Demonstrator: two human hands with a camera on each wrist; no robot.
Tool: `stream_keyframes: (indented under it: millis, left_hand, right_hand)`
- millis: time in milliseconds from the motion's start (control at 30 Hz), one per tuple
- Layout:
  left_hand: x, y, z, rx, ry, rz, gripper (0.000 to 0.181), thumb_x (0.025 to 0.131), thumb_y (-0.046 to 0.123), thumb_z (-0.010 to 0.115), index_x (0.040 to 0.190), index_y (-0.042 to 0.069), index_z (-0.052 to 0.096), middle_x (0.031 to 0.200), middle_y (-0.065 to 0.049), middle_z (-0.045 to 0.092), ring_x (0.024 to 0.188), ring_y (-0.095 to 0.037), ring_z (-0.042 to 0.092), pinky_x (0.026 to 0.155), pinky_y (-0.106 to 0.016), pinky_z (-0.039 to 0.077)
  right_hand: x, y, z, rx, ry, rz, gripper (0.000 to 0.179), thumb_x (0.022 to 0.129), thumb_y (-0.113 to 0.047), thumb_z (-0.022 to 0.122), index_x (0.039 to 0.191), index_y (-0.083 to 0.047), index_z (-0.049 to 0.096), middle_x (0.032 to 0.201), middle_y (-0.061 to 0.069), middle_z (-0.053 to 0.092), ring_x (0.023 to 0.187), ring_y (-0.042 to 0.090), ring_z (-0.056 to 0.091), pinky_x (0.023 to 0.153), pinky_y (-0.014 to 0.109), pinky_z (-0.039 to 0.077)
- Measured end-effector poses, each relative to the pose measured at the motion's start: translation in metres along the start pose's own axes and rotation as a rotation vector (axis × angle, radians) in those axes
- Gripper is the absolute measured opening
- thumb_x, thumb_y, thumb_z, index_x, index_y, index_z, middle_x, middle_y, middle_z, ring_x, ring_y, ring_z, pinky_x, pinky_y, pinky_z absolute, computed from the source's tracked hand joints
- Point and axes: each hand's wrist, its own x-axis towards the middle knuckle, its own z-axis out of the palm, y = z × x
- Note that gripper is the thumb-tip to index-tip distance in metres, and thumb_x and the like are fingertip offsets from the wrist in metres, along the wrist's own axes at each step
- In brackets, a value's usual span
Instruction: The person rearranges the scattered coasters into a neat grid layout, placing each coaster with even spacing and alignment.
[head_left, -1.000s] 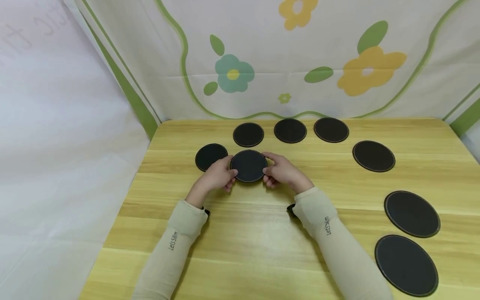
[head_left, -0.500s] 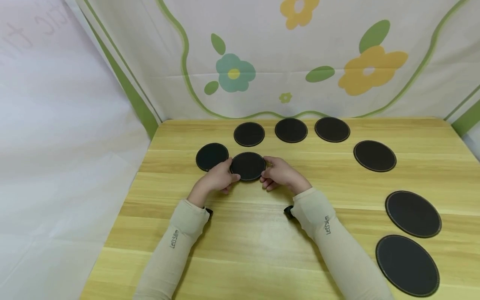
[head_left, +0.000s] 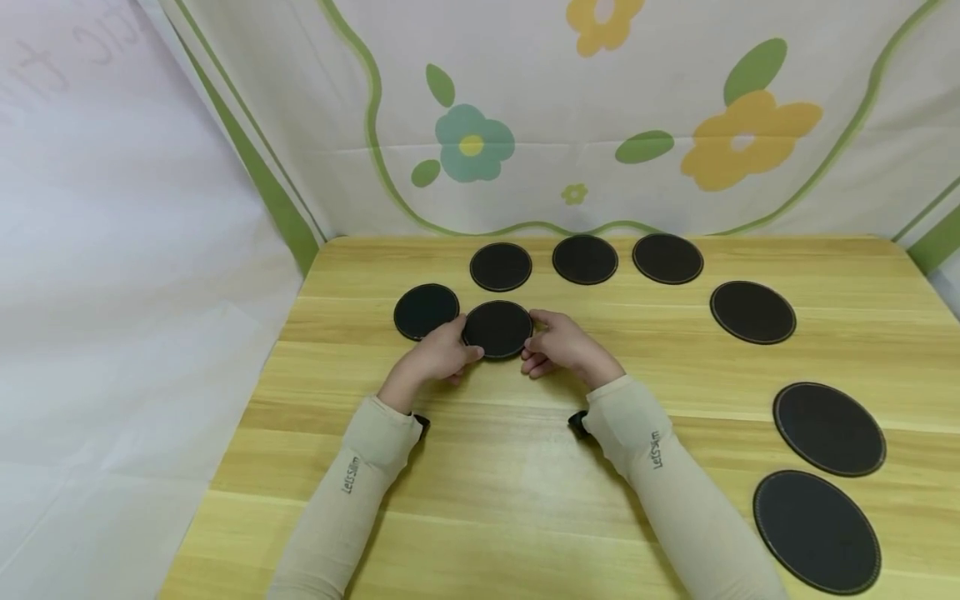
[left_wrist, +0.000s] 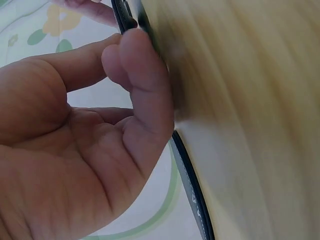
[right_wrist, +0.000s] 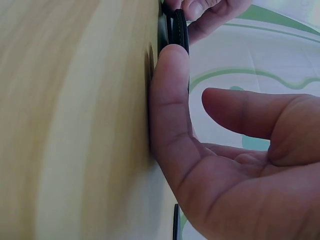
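Wooden table [head_left: 495, 475]: black disc [head_left: 498, 329] between left hand [head_left: 437, 350], right hand [head_left: 562, 343]

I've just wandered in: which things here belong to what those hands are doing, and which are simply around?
Part of the job:
- black round leather-look disc between the left hand and right hand
- probably the seven similar black discs on the table

Apparently just surroundings:
- yellowish wood-grain table
- white flower-printed cloth
- plain-weave-looking white sheet, left
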Motion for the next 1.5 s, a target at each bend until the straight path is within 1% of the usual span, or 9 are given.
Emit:
stream_keyframes:
  millis: [1100, 1167, 1200, 1267, 1300, 1367, 1400, 1433, 1500]
  left_hand:
    - [0.001, -0.002, -0.001, -0.061, -0.015, 0.015, 0.077, 0.105, 0.025, 0.057, 0.161, -0.001, 0.011, 0.057, -0.003, 0.048, 0.049, -0.018, 0.048, 0.06, -0.031, 0.054]
    - [0.001, -0.003, -0.003, -0.049, -0.019, 0.024, 0.074, 0.105, 0.026, 0.057, 0.16, -0.001, 0.015, 0.063, -0.008, 0.052, 0.051, -0.022, 0.051, 0.062, -0.034, 0.055]
    - [0.001, -0.004, -0.005, -0.039, -0.012, 0.024, 0.073, 0.105, 0.026, 0.056, 0.16, -0.001, 0.017, 0.074, -0.011, 0.06, 0.054, -0.026, 0.055, 0.066, -0.036, 0.056]
    - [-0.001, -0.005, -0.011, 0.018, 0.019, 0.03, 0.07, 0.106, 0.027, 0.056, 0.16, -0.001, 0.021, 0.108, -0.02, 0.066, 0.082, -0.032, 0.067, 0.085, -0.041, 0.055]
    - [-0.001, -0.007, -0.014, 0.051, 0.04, 0.032, 0.068, 0.106, 0.026, 0.055, 0.159, -0.002, 0.024, 0.126, -0.023, 0.061, 0.097, -0.034, 0.066, 0.093, -0.043, 0.052]
    - [-0.003, -0.01, -0.021, 0.134, 0.087, 0.023, 0.066, 0.106, 0.027, 0.054, 0.158, -0.003, 0.025, 0.151, -0.024, 0.044, 0.128, -0.038, 0.053, 0.108, -0.047, 0.041]
    - [-0.004, -0.012, -0.024, 0.174, 0.11, 0.019, 0.063, 0.106, 0.026, 0.053, 0.156, -0.005, 0.029, 0.157, -0.022, 0.036, 0.137, -0.038, 0.043, 0.112, -0.048, 0.035]
    - [-0.005, -0.013, -0.027, 0.214, 0.126, 0.011, 0.06, 0.107, 0.025, 0.051, 0.155, -0.005, 0.033, 0.157, -0.023, 0.035, 0.143, -0.038, 0.034, 0.115, -0.048, 0.03]
    - [-0.007, -0.015, -0.03, 0.289, 0.155, -0.01, 0.053, 0.107, 0.021, 0.048, 0.151, -0.005, 0.04, 0.154, -0.023, 0.041, 0.141, -0.039, 0.038, 0.114, -0.05, 0.033]
  right_hand:
    - [-0.003, -0.002, 0.005, -0.056, 0.038, -0.01, 0.07, 0.103, 0.0, 0.047, 0.162, -0.004, 0.009, 0.096, 0.022, 0.063, 0.068, 0.021, 0.066, 0.066, 0.035, 0.06]
    - [-0.004, -0.003, 0.005, -0.061, 0.041, -0.011, 0.07, 0.103, 0.0, 0.047, 0.162, -0.003, 0.01, 0.096, 0.022, 0.063, 0.068, 0.021, 0.066, 0.066, 0.036, 0.06]
    - [-0.004, -0.003, 0.005, -0.067, 0.042, -0.014, 0.069, 0.103, 0.0, 0.047, 0.162, -0.003, 0.01, 0.096, 0.022, 0.063, 0.068, 0.021, 0.066, 0.066, 0.036, 0.06]
    - [-0.005, -0.004, 0.006, -0.082, 0.042, -0.02, 0.069, 0.104, -0.001, 0.048, 0.162, -0.003, 0.012, 0.095, 0.022, 0.063, 0.069, 0.022, 0.066, 0.066, 0.036, 0.059]
    - [-0.005, -0.005, 0.006, -0.091, 0.042, -0.024, 0.068, 0.104, -0.002, 0.048, 0.162, -0.003, 0.012, 0.095, 0.022, 0.064, 0.069, 0.022, 0.066, 0.066, 0.036, 0.059]
    - [-0.006, -0.006, 0.007, -0.108, 0.04, -0.031, 0.067, 0.104, -0.003, 0.048, 0.162, -0.003, 0.014, 0.095, 0.022, 0.064, 0.07, 0.023, 0.066, 0.066, 0.037, 0.059]
    - [-0.006, -0.006, 0.007, -0.116, 0.039, -0.036, 0.066, 0.104, -0.003, 0.048, 0.162, -0.004, 0.015, 0.095, 0.022, 0.065, 0.07, 0.023, 0.066, 0.066, 0.037, 0.059]
    - [-0.007, -0.007, 0.008, -0.124, 0.039, -0.04, 0.066, 0.104, -0.003, 0.048, 0.162, -0.003, 0.016, 0.095, 0.022, 0.065, 0.07, 0.023, 0.066, 0.066, 0.036, 0.059]
    - [-0.007, -0.008, 0.009, -0.148, 0.041, -0.052, 0.064, 0.104, -0.004, 0.048, 0.161, -0.003, 0.019, 0.094, 0.021, 0.065, 0.07, 0.024, 0.066, 0.066, 0.036, 0.058]
